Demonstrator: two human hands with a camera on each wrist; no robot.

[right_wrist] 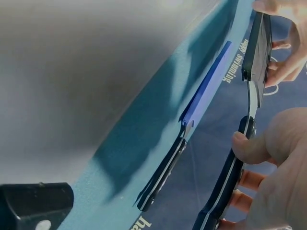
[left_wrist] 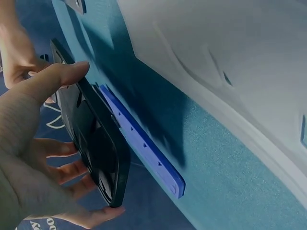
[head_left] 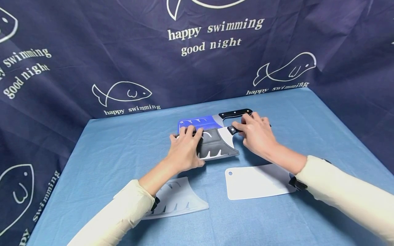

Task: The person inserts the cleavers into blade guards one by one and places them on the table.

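A cleaver with a black handle and a black blade sheath is held level above the table between both hands. My left hand grips the sheath across its outer end, with the thumb on the near edge and the fingers on the far edge. Around the handle, my right hand has its thumb on one side and fingers curled on the other. A strip of bare blade shows between sheath and handle. Just behind lies another cleaver in a blue sheath.
Nearer the front, a loose whitish sheath lies at left, partly under my left forearm. A bare cleaver blade lies at right, its handle mostly hidden by my right sleeve. A blue cloth covers the table; a dark printed curtain hangs behind.
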